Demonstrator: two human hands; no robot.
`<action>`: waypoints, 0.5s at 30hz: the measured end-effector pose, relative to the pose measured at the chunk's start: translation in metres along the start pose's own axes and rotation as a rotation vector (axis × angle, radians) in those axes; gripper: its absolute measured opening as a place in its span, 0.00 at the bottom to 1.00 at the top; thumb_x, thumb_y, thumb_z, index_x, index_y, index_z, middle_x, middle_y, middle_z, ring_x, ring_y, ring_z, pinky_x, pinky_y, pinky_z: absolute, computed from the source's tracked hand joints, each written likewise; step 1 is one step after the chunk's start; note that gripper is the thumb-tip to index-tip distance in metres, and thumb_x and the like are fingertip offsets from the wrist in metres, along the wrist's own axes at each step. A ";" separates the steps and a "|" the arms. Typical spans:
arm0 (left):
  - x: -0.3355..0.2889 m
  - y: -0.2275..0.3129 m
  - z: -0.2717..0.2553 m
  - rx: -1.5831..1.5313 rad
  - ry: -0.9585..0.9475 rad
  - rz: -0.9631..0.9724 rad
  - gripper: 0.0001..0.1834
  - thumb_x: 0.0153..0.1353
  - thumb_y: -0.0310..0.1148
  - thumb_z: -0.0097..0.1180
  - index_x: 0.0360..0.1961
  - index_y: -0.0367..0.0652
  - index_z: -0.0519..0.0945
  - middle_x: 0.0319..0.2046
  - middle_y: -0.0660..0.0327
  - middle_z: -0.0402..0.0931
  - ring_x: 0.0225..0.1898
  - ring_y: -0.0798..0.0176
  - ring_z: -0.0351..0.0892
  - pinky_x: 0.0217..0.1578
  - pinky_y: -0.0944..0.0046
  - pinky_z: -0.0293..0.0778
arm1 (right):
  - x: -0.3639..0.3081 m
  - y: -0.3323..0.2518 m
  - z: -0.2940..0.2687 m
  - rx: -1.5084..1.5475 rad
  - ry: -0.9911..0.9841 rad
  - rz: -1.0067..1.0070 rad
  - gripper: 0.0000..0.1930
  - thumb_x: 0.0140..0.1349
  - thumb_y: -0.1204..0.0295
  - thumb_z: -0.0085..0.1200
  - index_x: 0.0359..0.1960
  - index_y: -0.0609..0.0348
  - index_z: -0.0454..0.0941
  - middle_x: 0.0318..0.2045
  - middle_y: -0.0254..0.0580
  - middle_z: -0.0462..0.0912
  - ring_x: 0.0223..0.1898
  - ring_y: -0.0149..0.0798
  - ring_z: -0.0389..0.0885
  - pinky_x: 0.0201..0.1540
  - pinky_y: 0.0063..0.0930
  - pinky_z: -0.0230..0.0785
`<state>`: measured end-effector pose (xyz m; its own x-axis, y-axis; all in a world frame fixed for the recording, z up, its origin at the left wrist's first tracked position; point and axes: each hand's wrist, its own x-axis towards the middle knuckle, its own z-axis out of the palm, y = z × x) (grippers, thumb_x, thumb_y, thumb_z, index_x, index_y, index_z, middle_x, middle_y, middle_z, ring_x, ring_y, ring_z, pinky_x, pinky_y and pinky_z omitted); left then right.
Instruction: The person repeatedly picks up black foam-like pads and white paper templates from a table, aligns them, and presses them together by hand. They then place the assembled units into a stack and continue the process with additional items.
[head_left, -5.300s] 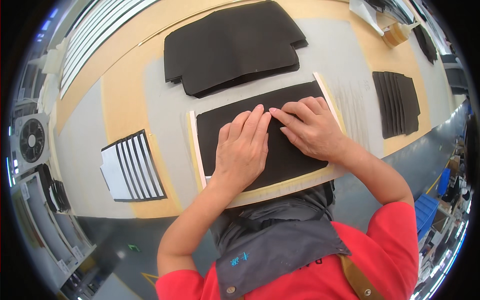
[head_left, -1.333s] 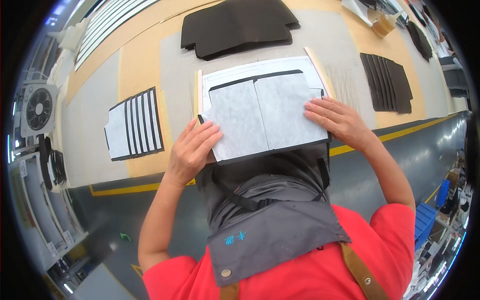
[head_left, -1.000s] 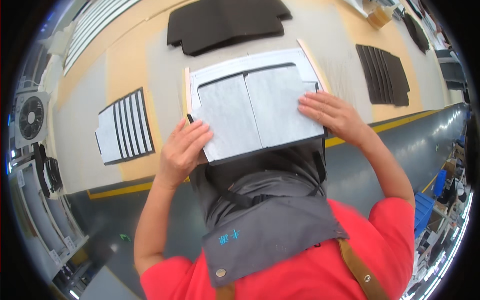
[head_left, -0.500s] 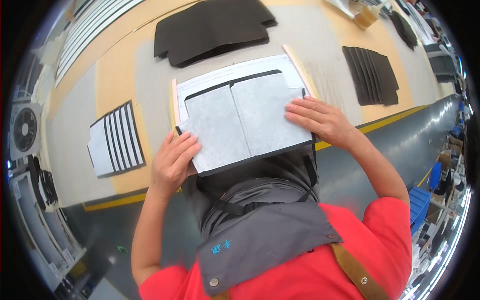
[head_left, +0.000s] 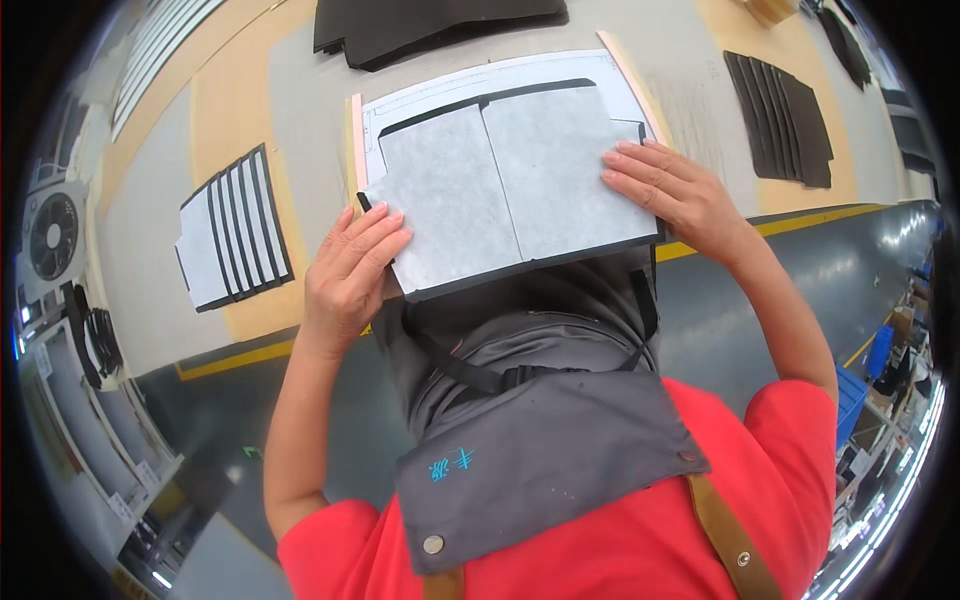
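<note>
Showing nearest, below both sets of fingers, is the grey apron (head_left: 545, 440), and just above it comes the black near border of a white-faced panel (head_left: 450, 190), which lies between the two hands and seems to overhang the table (head_left: 310, 110). The left hand (head_left: 348, 275) has its fingers stretched out and close together on the panel's left margin; the right hand (head_left: 685, 195) lays its fingers likewise over the right margin. Both thumbs are hidden, so I cannot tell whether either hand pinches the panel or only presses on it. The step in hand looks like steadying or shifting the panel by its two sides; moving it from this hold would call for both hands to travel together, so that it neither twists nor folds along the dark centre line running midway between the fingers. Beyond the fingertips, a white lined sheet (head_left: 618, 95) shows past the panel's far edge, flanked by a left pale strip (head_left: 357, 130) and a right pale strip (head_left: 625, 75). Left of the left fingers sits a striped white-and-black fan of pieces (head_left: 205, 245); farther out, beyond the right fingers, a dark fanned set (head_left: 800, 120); farthest ahead, a black stack (head_left: 430, 25).
</note>
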<state>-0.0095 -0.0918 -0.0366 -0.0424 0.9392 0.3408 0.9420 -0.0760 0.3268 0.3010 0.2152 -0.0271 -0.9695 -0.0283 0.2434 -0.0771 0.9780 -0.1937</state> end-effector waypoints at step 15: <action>0.058 -0.006 -0.051 -0.452 0.200 -0.357 0.11 0.71 0.17 0.58 0.50 0.37 0.86 0.42 0.59 0.89 0.45 0.64 0.88 0.59 0.57 0.80 | 0.047 0.017 -0.064 0.506 0.175 0.416 0.19 0.66 0.85 0.56 0.57 0.59 0.85 0.53 0.49 0.89 0.55 0.48 0.88 0.60 0.34 0.76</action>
<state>-0.0347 -0.0540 0.0261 -0.4330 0.8550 0.2856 0.6252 0.0566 0.7784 0.2692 0.2432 0.0418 -0.8932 0.4053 0.1945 0.1535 0.6815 -0.7155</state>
